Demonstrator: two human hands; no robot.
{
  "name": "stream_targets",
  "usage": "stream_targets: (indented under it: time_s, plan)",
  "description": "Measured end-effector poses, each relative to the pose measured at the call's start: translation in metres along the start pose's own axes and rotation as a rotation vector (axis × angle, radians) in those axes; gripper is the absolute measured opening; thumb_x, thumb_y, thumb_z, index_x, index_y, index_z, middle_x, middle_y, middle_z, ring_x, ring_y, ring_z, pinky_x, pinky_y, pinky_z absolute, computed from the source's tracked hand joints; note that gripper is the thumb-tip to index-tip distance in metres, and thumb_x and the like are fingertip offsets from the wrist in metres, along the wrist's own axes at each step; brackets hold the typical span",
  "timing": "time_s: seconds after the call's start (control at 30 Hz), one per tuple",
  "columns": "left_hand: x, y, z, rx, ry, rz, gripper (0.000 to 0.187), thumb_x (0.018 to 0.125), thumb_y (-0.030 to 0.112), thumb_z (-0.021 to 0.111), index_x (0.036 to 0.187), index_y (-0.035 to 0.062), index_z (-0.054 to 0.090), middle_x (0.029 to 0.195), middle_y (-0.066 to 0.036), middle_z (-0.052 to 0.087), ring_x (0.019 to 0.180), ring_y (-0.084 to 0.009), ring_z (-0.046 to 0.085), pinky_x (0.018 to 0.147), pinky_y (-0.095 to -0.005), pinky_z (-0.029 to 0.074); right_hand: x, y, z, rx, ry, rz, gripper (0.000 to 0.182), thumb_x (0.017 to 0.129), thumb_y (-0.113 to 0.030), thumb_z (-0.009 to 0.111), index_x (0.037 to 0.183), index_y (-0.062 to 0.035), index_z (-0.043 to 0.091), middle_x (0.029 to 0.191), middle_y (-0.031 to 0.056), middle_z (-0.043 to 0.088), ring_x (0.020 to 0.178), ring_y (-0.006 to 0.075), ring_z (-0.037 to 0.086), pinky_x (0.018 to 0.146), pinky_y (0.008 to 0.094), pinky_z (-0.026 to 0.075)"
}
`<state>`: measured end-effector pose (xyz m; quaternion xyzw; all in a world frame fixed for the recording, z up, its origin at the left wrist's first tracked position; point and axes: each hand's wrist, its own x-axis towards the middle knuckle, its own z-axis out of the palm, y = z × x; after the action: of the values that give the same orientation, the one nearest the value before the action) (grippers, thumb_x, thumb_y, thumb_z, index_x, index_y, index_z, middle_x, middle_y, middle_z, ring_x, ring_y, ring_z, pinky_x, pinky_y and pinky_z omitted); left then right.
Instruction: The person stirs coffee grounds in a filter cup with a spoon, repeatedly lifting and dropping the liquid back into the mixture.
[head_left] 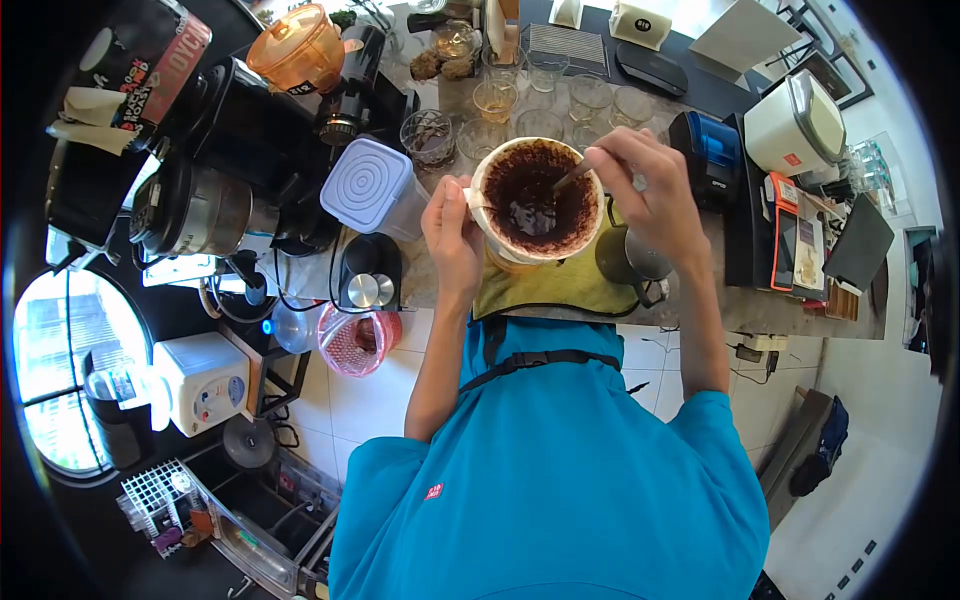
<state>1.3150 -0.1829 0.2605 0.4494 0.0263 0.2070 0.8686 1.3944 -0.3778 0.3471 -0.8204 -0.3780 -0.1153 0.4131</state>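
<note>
A white coffee dripper sits over the counter edge, its filter lined with dark wet coffee grounds and a shiny pool in the middle. My left hand is closed on the dripper's handle side. In my right hand, the fingers pinch a thin spoon that dips into the grounds; its tip is hard to make out. A dark grey kettle stands to the right on a yellow-green cloth. What holds the dripper up is mostly hidden beneath it.
Several glasses stand behind the dripper. Left are a lidded plastic container, a grinder with an orange hopper, and a small black device. A blue-black printer sits right. A pink basket is below the counter.
</note>
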Motion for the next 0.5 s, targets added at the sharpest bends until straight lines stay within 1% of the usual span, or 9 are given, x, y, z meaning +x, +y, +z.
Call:
stream_targets:
  time_s: [0.03,0.1,0.13,0.2,0.23,0.3,0.33,0.4,0.5]
  plan:
    - [0.001,-0.002,-0.003,0.008,-0.023,0.008,0.028,0.104,0.027,0.045,0.082,0.0086,0.046,0.082,0.002,0.05,0.074,-0.0026,0.045,0.065,-0.0191,0.039,-0.001,0.003,0.003,0.003,-0.003,-0.001,0.02,0.093,-0.016,0.06,0.086,0.0016,0.063,0.067,0.0114,0.055,0.06,0.0192,0.048,0.062,0.0336,0.04]
    - [-0.001,-0.003,-0.003,0.017,-0.042,0.013,0.029,0.104,0.027,0.046,0.082,0.0088,0.045,0.082,0.002,0.049,0.073,-0.0025,0.044,0.065,-0.019,0.038,-0.004,0.009,0.01,0.176,-0.017,0.175,0.022,0.093,-0.018,0.06,0.084,0.0019,0.062,0.066,0.0104,0.055,0.061,0.0176,0.048,0.061,0.0323,0.04]
    - [-0.002,-0.002,-0.001,0.014,-0.016,-0.001,0.029,0.104,0.027,0.046,0.082,0.0091,0.045,0.081,0.003,0.049,0.073,-0.0023,0.044,0.064,-0.0188,0.038,-0.004,0.011,0.01,0.178,-0.018,0.175,0.022,0.093,-0.018,0.06,0.084,0.0019,0.062,0.066,0.0104,0.055,0.061,0.0176,0.048,0.061,0.0323,0.04]
    - [-0.003,-0.002,-0.001,0.016,0.012,-0.02,0.029,0.104,0.027,0.046,0.081,0.0093,0.045,0.081,0.003,0.048,0.073,-0.0021,0.043,0.064,-0.0187,0.037,-0.006,0.014,0.007,0.3,-0.02,0.372,0.023,0.093,-0.019,0.061,0.085,0.0018,0.063,0.065,0.0101,0.056,0.06,0.0177,0.049,0.059,0.0323,0.039]
    - [-0.003,-0.002,-0.002,0.017,0.008,-0.016,0.029,0.104,0.027,0.046,0.081,0.0093,0.045,0.081,0.003,0.048,0.073,-0.002,0.043,0.065,-0.0186,0.037,-0.005,0.012,0.006,0.303,-0.021,0.377,0.023,0.093,-0.019,0.061,0.085,0.0018,0.063,0.065,0.0101,0.056,0.06,0.0177,0.049,0.059,0.0323,0.039]
    - [-0.003,-0.004,-0.003,0.018,0.002,-0.02,0.029,0.104,0.027,0.046,0.081,0.0094,0.045,0.081,0.003,0.048,0.073,-0.0019,0.043,0.065,-0.0185,0.037,-0.004,0.006,0.002,0.326,0.061,0.319,0.024,0.094,-0.02,0.061,0.084,0.0019,0.063,0.062,0.0057,0.053,0.059,0.0133,0.046,0.056,0.0299,0.037]
    - [-0.002,-0.004,-0.003,0.015,0.006,-0.018,0.029,0.104,0.027,0.046,0.081,0.0093,0.045,0.081,0.003,0.048,0.072,-0.0019,0.043,0.065,-0.0185,0.037,-0.004,0.005,0.002,0.325,0.063,0.327,0.024,0.094,-0.02,0.061,0.084,0.0019,0.063,0.062,0.0057,0.053,0.059,0.0133,0.046,0.056,0.0299,0.037]
    - [-0.003,-0.005,-0.001,0.008,0.004,-0.02,0.029,0.104,0.027,0.046,0.081,0.0092,0.045,0.08,0.003,0.048,0.072,-0.0019,0.043,0.065,-0.0184,0.037,-0.003,0.004,0.001,0.031,0.167,0.098,0.026,0.094,-0.021,0.061,0.083,0.0022,0.063,0.061,0.0011,0.049,0.058,0.0086,0.043,0.054,0.0275,0.035]
    - [-0.001,-0.003,0.001,0.026,0.014,-0.007,0.029,0.104,0.026,0.046,0.081,0.0089,0.045,0.08,0.003,0.047,0.072,-0.0021,0.043,0.065,-0.0183,0.037,-0.007,0.003,0.006,0.02,0.144,0.178,0.027,0.095,-0.021,0.061,0.081,0.0025,0.062,0.061,-0.0013,0.049,0.059,0.0057,0.042,0.054,0.0257,0.033]
